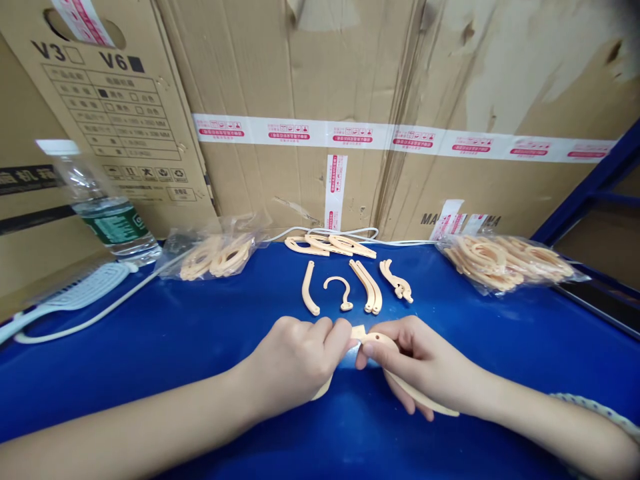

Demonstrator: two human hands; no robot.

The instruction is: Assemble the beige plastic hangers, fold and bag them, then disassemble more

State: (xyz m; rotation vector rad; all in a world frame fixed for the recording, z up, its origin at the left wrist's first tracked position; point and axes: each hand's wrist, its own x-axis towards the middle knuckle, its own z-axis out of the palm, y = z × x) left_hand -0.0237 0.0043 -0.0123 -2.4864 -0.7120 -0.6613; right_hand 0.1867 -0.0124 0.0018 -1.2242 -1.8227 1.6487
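Observation:
Over the blue table, my left hand [303, 353] is closed around a beige plastic hanger piece [323, 389], most of it hidden by my fingers. My right hand [430, 360] pinches a curved hanger arm [443, 404] with a small hole near its end. Both pieces meet or nearly meet between my fingertips; whether they are joined I cannot tell. Just beyond lie a single hanger arm [309, 290], a hanger hook [345, 293], a pair of hanger arms [369, 288] side by side, and a small cluster of hanger parts [397, 281]. Farther back, folded hangers [327, 246] rest in a row.
Clear bags of hangers lie at back left [220, 257] and back right [500, 260]. At left stand a water bottle [117, 220] and a pale blue hairbrush [85, 290]. A white cable [107, 317] crosses the table. Cardboard [300, 80] walls the back.

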